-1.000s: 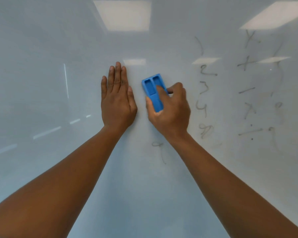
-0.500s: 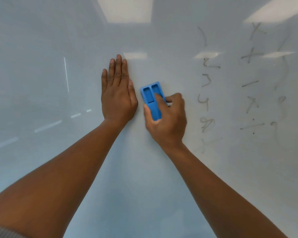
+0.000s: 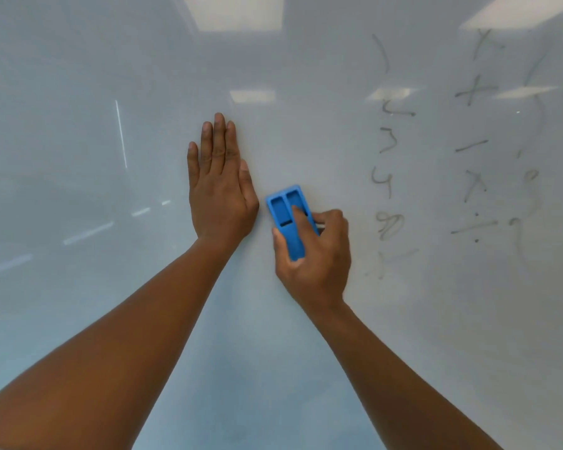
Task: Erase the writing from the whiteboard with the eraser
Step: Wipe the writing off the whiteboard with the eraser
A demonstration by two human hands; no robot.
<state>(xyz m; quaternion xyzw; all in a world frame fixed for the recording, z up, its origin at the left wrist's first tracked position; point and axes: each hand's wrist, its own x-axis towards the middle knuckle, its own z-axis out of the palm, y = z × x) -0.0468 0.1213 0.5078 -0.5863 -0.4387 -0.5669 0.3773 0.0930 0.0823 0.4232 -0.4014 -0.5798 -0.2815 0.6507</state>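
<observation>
Here, line by line:
Board: a glossy white whiteboard [image 3: 306, 368] fills the whole frame, with pale rectangles of ceiling-light reflection along the top edge and thin bright streaks at centre left.
Eraser: a bright blue rectangular plastic eraser [image 3: 290, 219] lies flat against the board just right of frame centre, tilted slightly with its upper end leaning left; two long recessed pockets show side by side on its back.
Right hand: the right hand [image 3: 316, 254] grips the blue eraser from below, thumb along its left edge, index finger laid over the right pocket, the other fingers curled at the right side.
Left hand: the left hand [image 3: 220, 186] grips nothing; it is spread flat on the board, palm down, fingers together and pointing to the top of the frame, just left of the eraser and not touching it.
Writing: faint grey marker writing [image 3: 389, 183] runs in a column at centre right, near the right hand's knuckles; a second column of crosses, dashes and dots [image 3: 475, 144] stands further right, with smeared strokes towards the right edge.
Arms: both bare forearms rise from the lower corners of the frame.
</observation>
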